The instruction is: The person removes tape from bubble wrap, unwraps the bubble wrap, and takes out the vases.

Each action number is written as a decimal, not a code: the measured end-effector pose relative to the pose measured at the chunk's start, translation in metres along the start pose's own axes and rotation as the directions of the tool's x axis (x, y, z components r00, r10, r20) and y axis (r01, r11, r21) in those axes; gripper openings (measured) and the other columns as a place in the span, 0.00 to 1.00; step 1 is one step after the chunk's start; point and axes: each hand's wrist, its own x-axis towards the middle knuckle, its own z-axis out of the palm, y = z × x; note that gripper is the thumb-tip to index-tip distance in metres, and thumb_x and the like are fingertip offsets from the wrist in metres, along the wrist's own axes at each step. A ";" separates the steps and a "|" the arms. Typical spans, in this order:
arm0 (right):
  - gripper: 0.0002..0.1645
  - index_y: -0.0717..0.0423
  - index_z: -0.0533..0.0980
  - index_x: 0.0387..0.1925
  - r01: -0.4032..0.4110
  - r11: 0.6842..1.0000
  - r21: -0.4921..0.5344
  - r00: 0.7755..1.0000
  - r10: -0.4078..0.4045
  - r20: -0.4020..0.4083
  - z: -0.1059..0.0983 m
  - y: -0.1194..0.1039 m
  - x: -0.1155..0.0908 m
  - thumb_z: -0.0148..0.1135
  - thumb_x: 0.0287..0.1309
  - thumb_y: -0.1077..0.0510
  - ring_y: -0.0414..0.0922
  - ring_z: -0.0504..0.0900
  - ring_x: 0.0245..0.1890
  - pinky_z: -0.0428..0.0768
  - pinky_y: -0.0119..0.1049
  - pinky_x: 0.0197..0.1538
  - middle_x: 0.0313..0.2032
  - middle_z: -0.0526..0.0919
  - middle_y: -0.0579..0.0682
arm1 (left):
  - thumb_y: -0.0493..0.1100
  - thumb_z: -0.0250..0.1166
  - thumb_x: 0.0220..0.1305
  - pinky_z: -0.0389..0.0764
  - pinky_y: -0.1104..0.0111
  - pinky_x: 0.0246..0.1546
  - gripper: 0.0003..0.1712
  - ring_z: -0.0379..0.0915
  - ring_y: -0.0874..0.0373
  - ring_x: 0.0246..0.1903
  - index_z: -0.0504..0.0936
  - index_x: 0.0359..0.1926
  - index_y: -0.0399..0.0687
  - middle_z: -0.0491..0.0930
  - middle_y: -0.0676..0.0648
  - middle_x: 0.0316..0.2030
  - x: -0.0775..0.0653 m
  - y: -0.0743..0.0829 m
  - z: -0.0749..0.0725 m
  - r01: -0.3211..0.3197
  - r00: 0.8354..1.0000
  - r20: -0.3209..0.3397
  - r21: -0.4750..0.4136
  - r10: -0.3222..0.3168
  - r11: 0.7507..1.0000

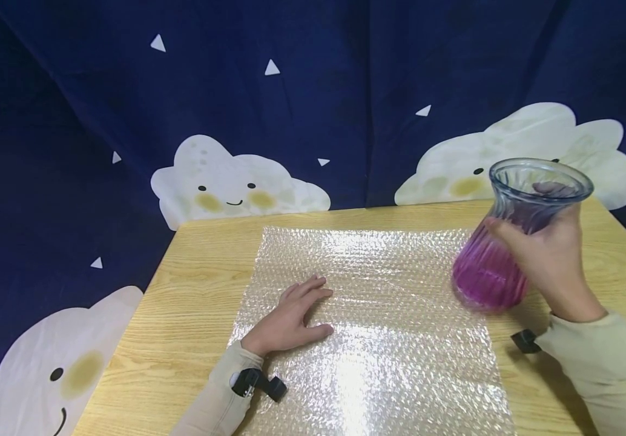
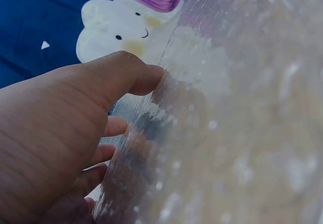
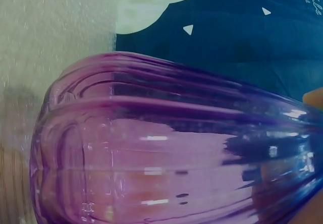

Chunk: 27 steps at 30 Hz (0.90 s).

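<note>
A ribbed glass vase (image 1: 490, 272), blue-grey at its flared rim and magenta at the base, is tilted over the right edge of a bubble wrap sheet (image 1: 378, 278). My right hand (image 1: 555, 260) grips it around the neck, thumb on the near side. Whether the base touches the table cannot be told. In the right wrist view the vase (image 3: 151, 143) fills most of the picture. My left hand (image 1: 291, 318) rests with spread fingers on the left part of the wrap; the left wrist view shows its thumb (image 2: 128, 75) at the wrap's surface (image 2: 242, 108).
Underneath the wrap is a wooden table (image 1: 155, 315), its grain showing on both sides. A dark blue curtain (image 1: 313, 103) with smiling clouds and white triangles hangs behind and at the left of the table. A dark strap device (image 1: 258, 383) sits on the left wrist.
</note>
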 end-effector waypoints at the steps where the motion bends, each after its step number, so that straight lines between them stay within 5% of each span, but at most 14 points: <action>1: 0.59 0.39 0.56 0.75 -0.004 1.000 0.001 1.000 0.004 -0.007 0.000 0.000 0.001 0.73 0.47 0.75 0.35 0.75 0.60 0.77 0.17 0.60 0.61 0.71 0.38 | 0.63 0.66 0.64 0.44 0.44 0.84 0.44 0.46 0.50 0.83 0.67 0.76 0.54 0.55 0.48 0.82 0.000 0.000 0.000 0.001 1.000 0.001 0.000 -0.001 1.000; 17: 0.59 0.38 0.57 0.74 -0.032 0.999 -0.041 0.997 0.029 -0.069 -0.009 0.010 0.009 0.74 0.46 0.74 0.34 0.76 0.58 0.78 0.18 0.59 0.60 0.72 0.36 | 0.63 0.66 0.64 0.44 0.43 0.84 0.43 0.45 0.49 0.83 0.67 0.76 0.55 0.55 0.47 0.82 -0.001 0.000 -0.001 -0.004 1.000 0.000 -0.012 0.004 1.000; 27: 0.60 0.37 0.57 0.74 -0.045 0.998 -0.034 0.994 0.041 -0.100 -0.014 0.009 0.012 0.73 0.46 0.74 0.36 0.74 0.63 0.76 0.23 0.67 0.62 0.70 0.36 | 0.63 0.65 0.65 0.42 0.43 0.84 0.44 0.45 0.49 0.84 0.67 0.77 0.54 0.55 0.46 0.82 -0.001 0.001 -0.002 -0.005 1.000 0.004 -0.021 0.005 1.000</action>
